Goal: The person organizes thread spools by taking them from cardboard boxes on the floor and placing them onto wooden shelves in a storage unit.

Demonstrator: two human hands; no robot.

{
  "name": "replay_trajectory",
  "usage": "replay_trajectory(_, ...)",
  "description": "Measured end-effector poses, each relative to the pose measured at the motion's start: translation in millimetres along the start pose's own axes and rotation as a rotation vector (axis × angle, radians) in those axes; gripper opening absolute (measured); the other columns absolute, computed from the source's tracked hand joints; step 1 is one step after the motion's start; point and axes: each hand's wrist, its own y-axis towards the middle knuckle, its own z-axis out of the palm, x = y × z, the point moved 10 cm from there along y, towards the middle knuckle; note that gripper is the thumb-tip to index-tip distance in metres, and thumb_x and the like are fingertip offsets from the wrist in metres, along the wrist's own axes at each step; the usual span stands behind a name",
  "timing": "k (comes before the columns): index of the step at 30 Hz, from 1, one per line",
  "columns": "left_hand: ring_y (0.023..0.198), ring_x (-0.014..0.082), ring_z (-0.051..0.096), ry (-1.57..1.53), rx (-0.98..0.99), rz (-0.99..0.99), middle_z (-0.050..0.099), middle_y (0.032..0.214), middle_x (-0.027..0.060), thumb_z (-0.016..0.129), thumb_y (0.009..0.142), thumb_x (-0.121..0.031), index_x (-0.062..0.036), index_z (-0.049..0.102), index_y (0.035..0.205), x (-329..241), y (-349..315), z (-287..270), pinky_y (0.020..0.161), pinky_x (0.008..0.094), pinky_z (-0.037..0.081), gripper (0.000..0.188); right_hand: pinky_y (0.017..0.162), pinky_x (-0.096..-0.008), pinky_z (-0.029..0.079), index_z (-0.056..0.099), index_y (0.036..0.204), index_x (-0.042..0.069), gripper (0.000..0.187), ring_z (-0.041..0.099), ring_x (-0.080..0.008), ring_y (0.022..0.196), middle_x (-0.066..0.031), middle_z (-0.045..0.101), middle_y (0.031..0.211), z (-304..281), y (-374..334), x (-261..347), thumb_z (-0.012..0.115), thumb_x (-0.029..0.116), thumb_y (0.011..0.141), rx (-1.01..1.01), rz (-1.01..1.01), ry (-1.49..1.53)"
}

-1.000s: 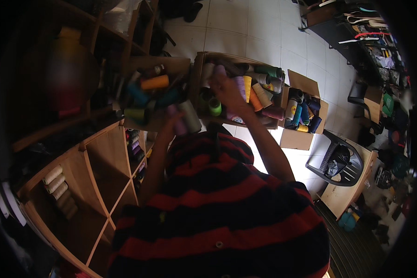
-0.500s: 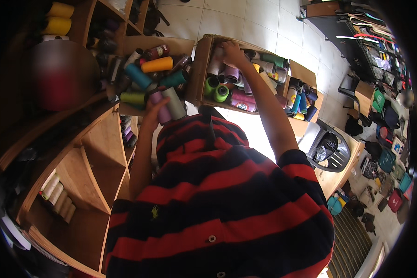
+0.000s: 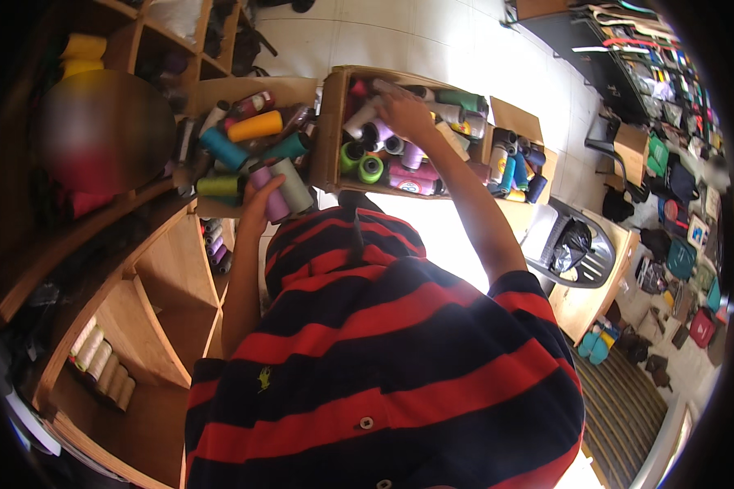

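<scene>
Two lime-green spools (image 3: 370,173) and one labelled magenta spool (image 3: 409,182)—print illegible—lay in the middle carton (image 3: 327,140). The left hand (image 3: 258,204) was clamped on one purple spool (image 3: 270,194) beside one grey spool (image 3: 293,186); the right hand (image 3: 405,114) was inside the carton, grip indeterminable.

The centre box (image 3: 327,134), holding thread spools (image 3: 370,169), stands between the left box (image 3: 296,88) and the right box (image 3: 518,120), both likewise containing spools. Shelving (image 3: 174,265) lies left; a chair (image 3: 599,271) bearing a bag (image 3: 573,244) stands right, nearside of the right box.
</scene>
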Motion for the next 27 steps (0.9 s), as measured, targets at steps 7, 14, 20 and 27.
replay_trajectory(7,0.108,0.0191,0.055,-0.023,-0.082,0.028,0.057,0.116,0.0057,0.072,0.078,-0.008,-0.0081,0.053,0.124,24,3,-16,0.092,0.0320,0.044,0.050,0.083,-0.0472,0.044,0.065,0.104,0.011,0.030,0.054,-0.0278,0.106,-0.0085,0.057,0.113,-37,9,15,0.057,0.034,0.085,-0.200,-0.053,0.002)
replay_trajectory(14,0.109,0.0191,0.055,0.772,-0.071,0.329,0.062,0.112,0.0083,0.073,0.071,-0.006,-0.0119,0.057,0.116,3,-1,4,0.094,0.0344,0.041,0.048,0.087,-0.0498,0.038,0.068,0.099,0.016,0.021,0.051,-0.0273,0.108,-0.0071,0.060,0.109,-40,-43,2,0.060,0.028,0.084,-0.080,-0.003,-0.026)
replay_trajectory(20,0.109,0.0247,0.053,1.573,0.067,0.775,0.059,0.116,0.0080,0.071,0.070,-0.013,-0.0152,0.055,0.120,1,-16,63,0.093,0.0439,0.036,0.053,0.087,-0.0470,0.039,0.065,0.097,0.012,0.020,0.051,-0.0291,0.104,-0.0076,0.057,0.106,-59,-63,-13,0.062,0.025,0.083,-0.253,0.034,0.039)
replay_trajectory(27,0.106,0.0280,0.048,1.812,-0.165,0.681,0.052,0.113,0.0068,0.069,0.072,-0.017,-0.0162,0.054,0.123,19,-5,71,0.085,0.0441,0.039,0.053,0.090,-0.0477,0.037,0.061,0.105,0.012,0.030,0.046,-0.0326,0.111,-0.0130,0.051,0.117,-70,-82,-16,0.064,0.030,0.082,-0.368,0.189,-0.088)
